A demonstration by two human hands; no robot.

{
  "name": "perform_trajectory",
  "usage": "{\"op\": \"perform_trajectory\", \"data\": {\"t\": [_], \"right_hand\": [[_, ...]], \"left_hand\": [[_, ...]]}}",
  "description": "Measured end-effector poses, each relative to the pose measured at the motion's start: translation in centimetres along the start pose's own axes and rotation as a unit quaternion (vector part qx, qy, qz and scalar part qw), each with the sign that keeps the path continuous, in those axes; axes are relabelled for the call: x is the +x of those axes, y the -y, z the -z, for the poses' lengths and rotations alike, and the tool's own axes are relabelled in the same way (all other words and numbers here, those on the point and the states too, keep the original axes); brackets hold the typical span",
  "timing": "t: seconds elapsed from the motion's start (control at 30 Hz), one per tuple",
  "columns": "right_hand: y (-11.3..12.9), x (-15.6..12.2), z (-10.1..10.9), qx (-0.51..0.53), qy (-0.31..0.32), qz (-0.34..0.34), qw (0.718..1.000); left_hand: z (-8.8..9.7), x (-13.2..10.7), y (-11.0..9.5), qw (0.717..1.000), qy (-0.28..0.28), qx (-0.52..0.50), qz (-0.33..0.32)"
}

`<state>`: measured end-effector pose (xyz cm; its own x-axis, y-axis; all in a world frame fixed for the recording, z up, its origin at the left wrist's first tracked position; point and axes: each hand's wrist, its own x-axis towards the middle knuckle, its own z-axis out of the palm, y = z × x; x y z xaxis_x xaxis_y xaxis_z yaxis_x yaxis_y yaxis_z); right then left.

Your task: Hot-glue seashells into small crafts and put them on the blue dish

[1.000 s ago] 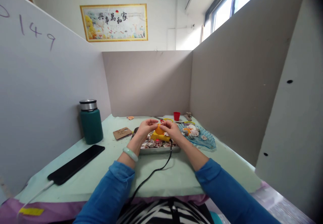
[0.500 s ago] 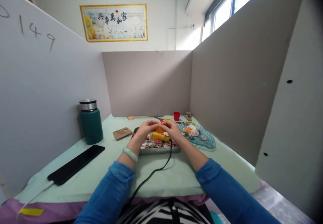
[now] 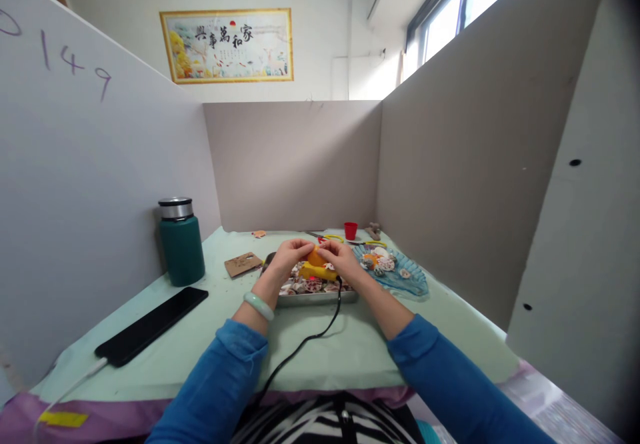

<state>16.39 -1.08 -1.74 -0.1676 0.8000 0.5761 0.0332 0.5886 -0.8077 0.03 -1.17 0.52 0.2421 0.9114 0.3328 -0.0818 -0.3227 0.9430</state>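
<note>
Both my hands meet over a metal tray (image 3: 320, 297) of several seashells. My left hand (image 3: 287, 258) and my right hand (image 3: 341, 257) pinch a small orange shell (image 3: 316, 257) between their fingertips. Just below it a yellow glue gun (image 3: 320, 273) lies across the tray, its black cord (image 3: 305, 344) running back toward me. A pale green bangle (image 3: 259, 305) sits on my left wrist.
A blue shell-shaped dish (image 3: 400, 276) with shells lies right of the tray. A red cup (image 3: 351, 230), scissors with yellow handles (image 3: 330, 237) and a brown card (image 3: 243, 263) lie farther back. A green flask (image 3: 181, 241) and a black phone (image 3: 153, 325) are at left. Partition walls enclose the table.
</note>
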Motion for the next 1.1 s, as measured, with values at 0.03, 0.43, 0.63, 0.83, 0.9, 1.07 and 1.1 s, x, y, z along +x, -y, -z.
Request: {"op": "perform_trajectory", "data": {"t": [0.03, 0.43, 0.63, 0.83, 0.9, 1.07, 1.1], "right_hand": [[0.0, 0.0, 0.0, 0.005, -0.003, -0.001, 1.000], [-0.2, 0.0, 0.0, 0.033, -0.003, -0.013, 0.999], [0.1, -0.1, -0.1, 0.003, -0.002, -0.017, 1.000], [0.3, -0.1, 0.0, 0.011, -0.008, -0.022, 1.000], [0.5, -0.2, 0.0, 0.024, -0.013, -0.031, 0.999], [0.9, -0.3, 0.0, 0.039, -0.019, -0.034, 0.998], [0.9, -0.3, 0.0, 0.036, -0.021, -0.033, 0.999]], "left_hand": [[0.0, 0.0, 0.0, 1.000, 0.004, -0.008, 0.003], [-0.2, -0.3, -0.4, 1.000, -0.002, 0.002, -0.001], [0.0, -0.1, 0.0, 0.999, -0.013, 0.026, -0.016], [0.1, 0.1, 0.2, 1.000, 0.003, -0.016, -0.006], [0.0, 0.1, 0.1, 0.999, 0.010, -0.032, 0.000], [-0.1, -0.3, -0.5, 0.999, 0.029, -0.029, 0.027], [-0.1, -0.4, -0.5, 0.999, 0.027, -0.024, 0.029]]}}
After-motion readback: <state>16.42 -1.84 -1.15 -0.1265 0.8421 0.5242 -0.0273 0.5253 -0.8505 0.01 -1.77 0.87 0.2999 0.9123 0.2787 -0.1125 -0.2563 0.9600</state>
